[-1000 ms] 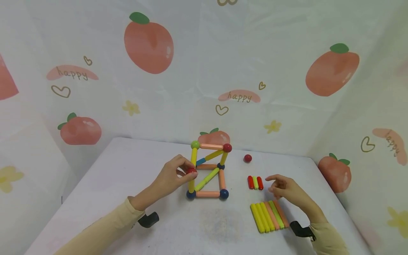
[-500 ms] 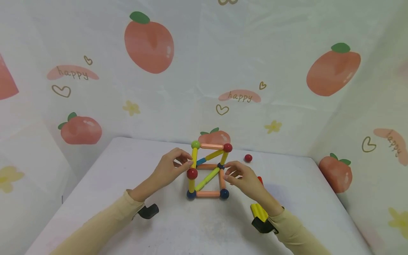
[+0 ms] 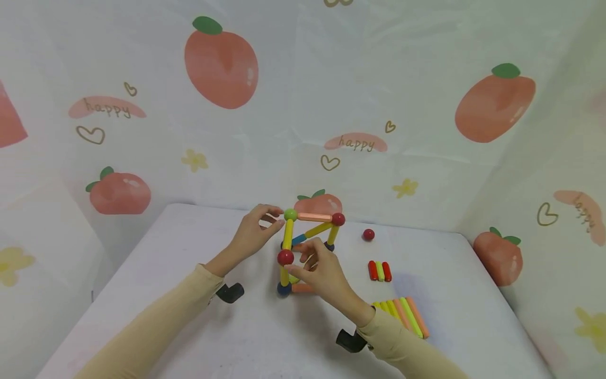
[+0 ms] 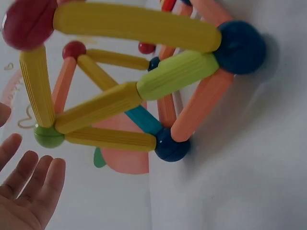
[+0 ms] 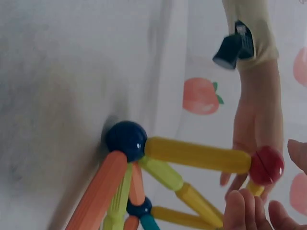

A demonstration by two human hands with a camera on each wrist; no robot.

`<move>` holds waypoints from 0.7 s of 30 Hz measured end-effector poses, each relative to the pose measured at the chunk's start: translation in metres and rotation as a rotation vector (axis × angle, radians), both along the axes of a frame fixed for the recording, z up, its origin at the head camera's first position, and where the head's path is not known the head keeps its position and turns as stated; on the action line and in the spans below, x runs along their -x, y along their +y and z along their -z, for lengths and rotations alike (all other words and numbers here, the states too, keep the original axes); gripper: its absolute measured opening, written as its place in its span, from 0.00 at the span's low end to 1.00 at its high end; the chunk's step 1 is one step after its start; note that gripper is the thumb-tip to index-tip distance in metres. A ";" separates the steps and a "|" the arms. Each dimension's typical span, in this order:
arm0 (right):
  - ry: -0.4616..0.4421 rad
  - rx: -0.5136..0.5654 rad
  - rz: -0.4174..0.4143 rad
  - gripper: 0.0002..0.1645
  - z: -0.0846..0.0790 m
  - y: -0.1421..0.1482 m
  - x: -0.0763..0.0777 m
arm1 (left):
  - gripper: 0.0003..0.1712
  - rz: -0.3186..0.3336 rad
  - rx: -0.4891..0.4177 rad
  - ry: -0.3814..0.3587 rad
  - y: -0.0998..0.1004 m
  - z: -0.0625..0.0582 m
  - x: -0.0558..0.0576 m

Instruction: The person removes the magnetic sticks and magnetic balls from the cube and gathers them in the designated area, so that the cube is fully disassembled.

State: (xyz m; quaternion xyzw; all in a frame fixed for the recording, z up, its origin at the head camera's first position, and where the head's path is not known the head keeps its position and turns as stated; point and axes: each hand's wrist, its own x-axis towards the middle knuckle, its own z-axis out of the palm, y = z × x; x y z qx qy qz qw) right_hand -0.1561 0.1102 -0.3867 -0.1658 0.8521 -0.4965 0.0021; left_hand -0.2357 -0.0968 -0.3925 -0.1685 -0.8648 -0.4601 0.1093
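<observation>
A frame of magnetic sticks and balls [image 3: 314, 217] stands mid-table, with navy balls at its base and coloured sticks between. Its near upper corner is a red ball [image 3: 285, 257] on an upright yellow stick [image 5: 196, 155]. My right hand [image 3: 326, 271] is at that ball, thumb and fingertips spread either side of it; the ball shows whole between them. Beside the green ball [image 3: 291, 215] at the far upper left corner is my left hand [image 3: 253, 231]. In the left wrist view its fingers [image 4: 53, 184] are spread apart from the green ball [image 4: 49, 136].
Right of the frame lie a loose red ball [image 3: 368, 235] and a row of short red and lime sticks [image 3: 380, 271]. Nearer, several long yellow, pink and lime sticks [image 3: 412, 316] lie side by side, partly behind the right sleeve. A printed cloth [image 3: 402, 79] hangs behind.
My left hand has let go of the near red ball and moved back to the green one. My right hand has come left from the loose sticks to the red ball.
</observation>
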 end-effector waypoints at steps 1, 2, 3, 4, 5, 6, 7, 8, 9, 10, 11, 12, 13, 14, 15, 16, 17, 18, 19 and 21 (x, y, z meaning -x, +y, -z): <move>0.008 0.001 0.006 0.29 0.001 -0.003 0.000 | 0.20 0.003 -0.005 -0.008 0.001 0.000 0.004; 0.012 0.000 0.010 0.31 0.002 -0.006 0.001 | 0.21 0.009 -0.008 -0.015 0.001 0.000 0.008; 0.016 0.001 0.016 0.32 0.002 -0.008 0.001 | 0.22 0.016 -0.008 -0.024 0.002 0.001 0.012; 0.023 0.000 0.023 0.32 0.003 -0.011 0.001 | 0.22 0.027 -0.010 -0.031 0.003 0.001 0.016; 0.039 -0.005 0.029 0.33 0.004 -0.013 0.002 | 0.23 0.043 -0.017 -0.040 0.003 0.001 0.019; 0.058 -0.012 0.036 0.33 0.005 -0.016 0.002 | 0.23 0.061 -0.021 -0.048 0.004 0.002 0.022; 0.077 -0.020 0.044 0.33 0.005 -0.018 0.003 | 0.23 0.081 -0.025 -0.054 0.005 0.003 0.025; 0.097 -0.030 0.049 0.33 0.006 -0.021 0.003 | 0.23 0.098 -0.029 -0.061 0.006 0.003 0.027; 0.119 -0.041 0.056 0.32 0.007 -0.023 0.004 | 0.23 0.112 -0.035 -0.068 0.006 0.005 0.029; 0.141 -0.053 0.059 0.32 0.008 -0.025 0.005 | 0.22 0.124 -0.041 -0.074 0.007 0.005 0.030; 0.160 -0.064 0.060 0.31 0.008 -0.026 0.005 | 0.22 0.137 -0.044 -0.078 0.007 0.006 0.032; 0.170 -0.070 0.063 0.30 0.009 -0.027 0.006 | 0.21 0.145 -0.046 -0.078 0.008 0.007 0.033; 0.178 -0.071 0.061 0.28 0.009 -0.028 0.006 | 0.21 0.152 -0.047 -0.078 0.008 0.008 0.034; 0.189 -0.074 0.058 0.27 0.010 -0.028 0.006 | 0.20 0.157 -0.051 -0.077 0.009 0.009 0.035; 0.196 -0.071 0.055 0.26 0.010 -0.028 0.007 | 0.20 0.159 -0.053 -0.075 0.009 0.009 0.035; 0.205 -0.067 0.052 0.25 0.010 -0.028 0.007 | 0.20 0.163 -0.052 -0.071 0.010 0.009 0.036; 0.211 -0.061 0.048 0.24 0.010 -0.027 0.007 | 0.20 0.165 -0.052 -0.065 0.010 0.008 0.036; 0.216 -0.055 0.044 0.23 0.010 -0.026 0.007 | 0.20 0.165 -0.055 -0.061 0.011 0.008 0.036; 0.223 -0.047 0.038 0.22 0.010 -0.026 0.008 | 0.20 0.163 -0.054 -0.053 0.011 0.008 0.036; 0.233 -0.037 0.025 0.21 0.009 -0.023 0.008 | 0.20 0.151 -0.061 -0.048 0.011 0.007 0.036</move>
